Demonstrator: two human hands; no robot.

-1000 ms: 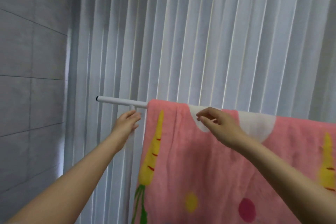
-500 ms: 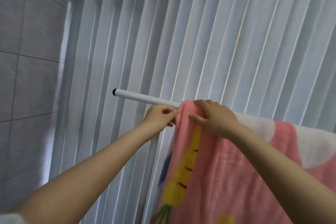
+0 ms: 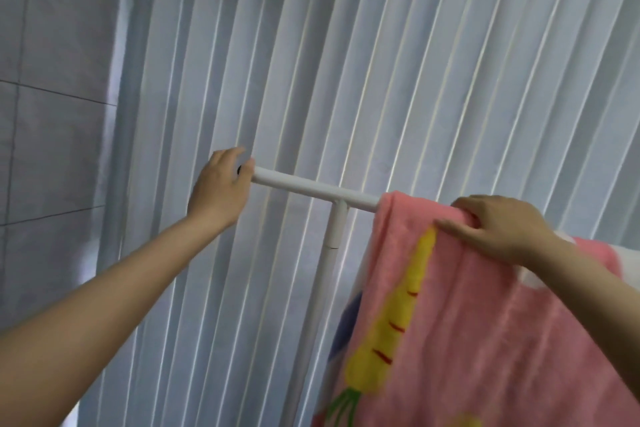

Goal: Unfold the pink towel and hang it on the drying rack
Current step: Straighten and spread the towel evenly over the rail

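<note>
The pink towel [image 3: 485,340], printed with a yellow carrot, hangs over the white bar of the drying rack [image 3: 311,188] at the right. My right hand [image 3: 498,227] lies on the towel's top fold at the bar, fingers curled into the cloth. My left hand [image 3: 221,189] wraps the bare left end of the bar, covering its black cap. The rack's white upright post [image 3: 325,274] drops from a T-joint between my hands. The towel's right part runs out of view.
White pleated curtains [image 3: 381,62] hang right behind the rack. A grey tiled wall [image 3: 52,114] stands at the left.
My left hand has left the towel's edge and slid left to the end of the bar. The right hand stays on the towel's top. The view has turned left and up.
</note>
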